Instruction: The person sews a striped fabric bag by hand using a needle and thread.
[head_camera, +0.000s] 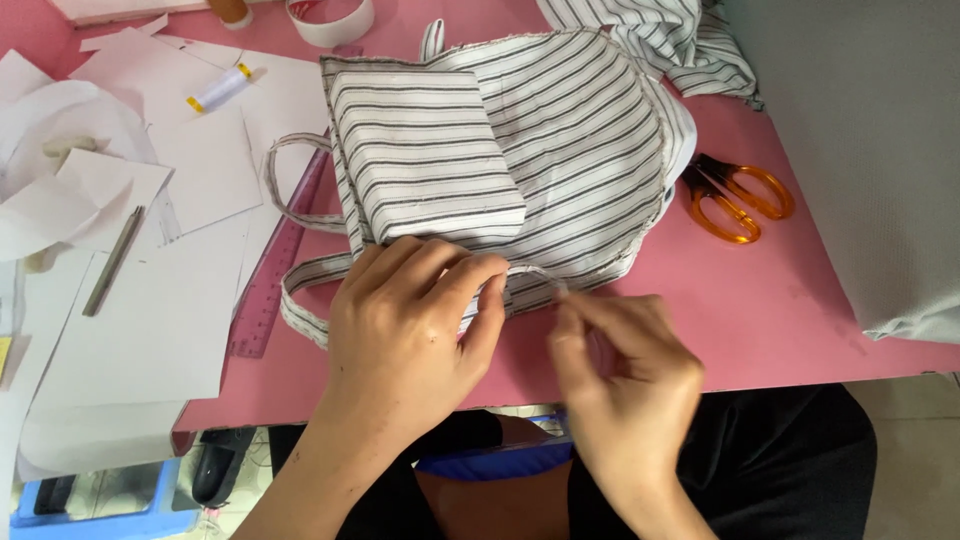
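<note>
Fingers of both my hands pinch the same narrow striped strap (535, 272) at the near edge of the bag (520, 150). My left hand (415, 325) lies over the bag's lower hem, thumb and forefinger closed on the strap near its root. My right hand (625, 375) is blurred, yet its fingertips look nipped on the strap's free end, just beside the left.

By my reckoning I am smoothing or folding this strap where it joins the bag. The next move calls for a steady left pinch while the right draws the strap flat, without twisting it.

The strap's long axis runs left to right along the table (800, 300) edge, its loose end towards my right. The bag lies flat on the pink table, pocket (420, 150) up, its length running away from me and its mouth at the far end.

Orange scissors (738, 202) rest to the right, well apart. A pink ruler (275, 270) lies left of the bag, with white paper pieces (150, 320) and a thread spool (220, 90) beyond it.
</note>
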